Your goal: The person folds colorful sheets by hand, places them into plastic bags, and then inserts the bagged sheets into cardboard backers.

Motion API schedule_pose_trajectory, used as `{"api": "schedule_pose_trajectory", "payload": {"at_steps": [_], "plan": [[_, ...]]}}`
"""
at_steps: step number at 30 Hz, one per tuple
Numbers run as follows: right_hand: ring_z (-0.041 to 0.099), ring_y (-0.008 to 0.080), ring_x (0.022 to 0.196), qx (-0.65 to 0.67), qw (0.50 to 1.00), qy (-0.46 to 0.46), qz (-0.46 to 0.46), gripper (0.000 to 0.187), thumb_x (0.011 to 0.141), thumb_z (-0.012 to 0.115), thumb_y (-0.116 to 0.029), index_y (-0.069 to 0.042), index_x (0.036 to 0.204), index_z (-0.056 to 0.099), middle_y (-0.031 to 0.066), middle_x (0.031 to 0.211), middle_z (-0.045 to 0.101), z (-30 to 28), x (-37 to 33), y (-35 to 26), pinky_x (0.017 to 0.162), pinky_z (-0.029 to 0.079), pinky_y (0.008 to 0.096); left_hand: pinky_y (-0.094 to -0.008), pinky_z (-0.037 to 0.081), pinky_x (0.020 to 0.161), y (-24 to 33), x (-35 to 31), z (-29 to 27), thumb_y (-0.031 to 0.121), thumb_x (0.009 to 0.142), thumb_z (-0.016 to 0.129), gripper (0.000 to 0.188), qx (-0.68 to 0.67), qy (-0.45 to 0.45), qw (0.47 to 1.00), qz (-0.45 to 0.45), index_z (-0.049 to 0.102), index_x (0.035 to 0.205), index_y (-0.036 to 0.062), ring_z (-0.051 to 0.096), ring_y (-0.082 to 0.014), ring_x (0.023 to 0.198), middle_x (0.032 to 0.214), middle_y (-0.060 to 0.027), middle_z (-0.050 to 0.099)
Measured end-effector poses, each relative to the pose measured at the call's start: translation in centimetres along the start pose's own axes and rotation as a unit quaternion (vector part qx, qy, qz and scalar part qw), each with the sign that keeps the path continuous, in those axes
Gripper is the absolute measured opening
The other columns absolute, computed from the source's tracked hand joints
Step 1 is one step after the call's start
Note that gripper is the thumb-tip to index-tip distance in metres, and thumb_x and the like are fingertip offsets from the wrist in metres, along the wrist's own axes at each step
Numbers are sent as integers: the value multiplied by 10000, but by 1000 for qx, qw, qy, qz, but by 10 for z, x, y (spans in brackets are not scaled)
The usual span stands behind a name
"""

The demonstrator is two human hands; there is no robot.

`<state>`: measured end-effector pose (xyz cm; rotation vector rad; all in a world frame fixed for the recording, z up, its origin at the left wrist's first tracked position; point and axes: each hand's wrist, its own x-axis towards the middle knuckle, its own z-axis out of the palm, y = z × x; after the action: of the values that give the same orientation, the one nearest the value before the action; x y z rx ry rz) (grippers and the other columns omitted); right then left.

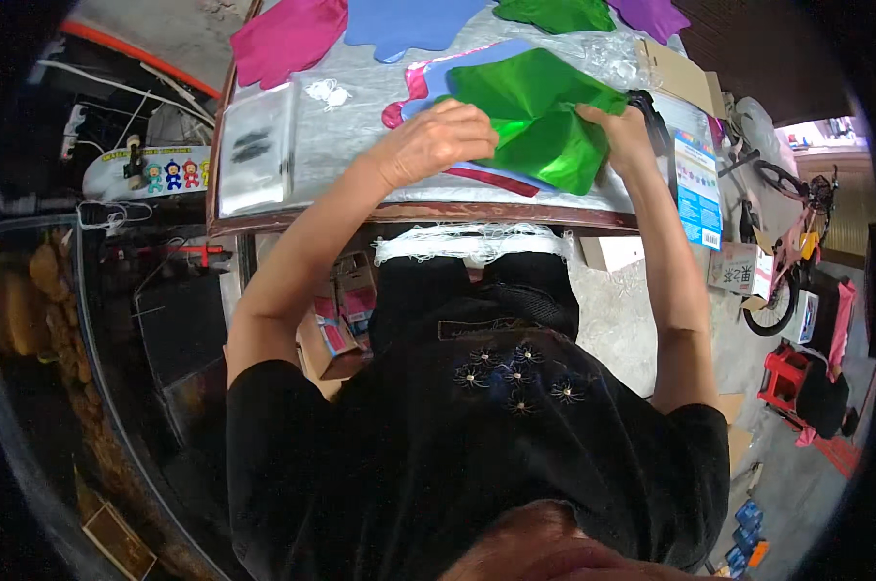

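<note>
A shiny, flat green foil balloon [525, 92] lies creased over the near part of the table. My right hand [617, 136] grips its right side, thumb on top and fingers underneath. At its left edge, my left hand [448, 140] is closed with the fingertips pinched together; whatever they hold is hidden. Beneath the green foil, a blue foil balloon [438, 79] and a pink one [414, 97] show at the edges. A small white bundle of string [327, 93] rests to the left of my left hand.
Pink [288, 39], blue [409, 24], green [557, 12] and purple [651, 16] foil pieces lie along the far side. A clear plastic bag [256, 150] sits at the table's left. Rightward are an open cardboard box [678, 77], a blue-and-white package [696, 184] and a bicycle [796, 228].
</note>
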<state>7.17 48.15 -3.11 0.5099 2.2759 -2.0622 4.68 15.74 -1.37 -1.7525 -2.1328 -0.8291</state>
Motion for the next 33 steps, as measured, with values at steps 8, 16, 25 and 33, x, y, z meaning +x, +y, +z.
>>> {"api": "schedule_pose_trajectory", "payload": {"at_steps": [8, 16, 25, 33], "plan": [[693, 163, 792, 33, 999, -12, 15, 205, 851, 771, -64, 38, 1024, 732, 99, 951, 746, 2, -9, -5, 730, 540, 313, -430, 498, 883, -20, -68, 0, 143, 764, 801, 242, 102, 196, 905, -364, 686, 949, 37, 627, -323, 1004, 1019, -151, 676], [685, 146, 751, -78, 997, 2, -10, 191, 855, 776, -71, 43, 1002, 738, 86, 921, 752, 2, 8, 8, 697, 528, 312, -456, 498, 854, -27, -60, 6, 134, 745, 840, 224, 117, 174, 891, -402, 689, 861, 16, 621, -344, 947, 875, -163, 653], [671, 129, 718, -89, 993, 46, -69, 188, 863, 773, -85, 55, 984, 744, 76, 894, 750, 23, -10, 0, 677, 523, 305, -432, 528, 799, -34, -52, -7, 108, 731, 837, 226, -71, 171, 825, -534, 682, 865, 13, 648, -357, 913, 938, -174, 689], [664, 117, 722, -128, 989, 30, -74, 178, 867, 769, -86, 45, 986, 749, 60, 897, 749, 22, -2, 5, 664, 514, 292, -443, 480, 896, -7, -40, -4, 301, 743, 841, 410, 83, 161, 943, -278, 720, 1065, 79, 630, -287, 1032, 1154, -95, 687]]}}
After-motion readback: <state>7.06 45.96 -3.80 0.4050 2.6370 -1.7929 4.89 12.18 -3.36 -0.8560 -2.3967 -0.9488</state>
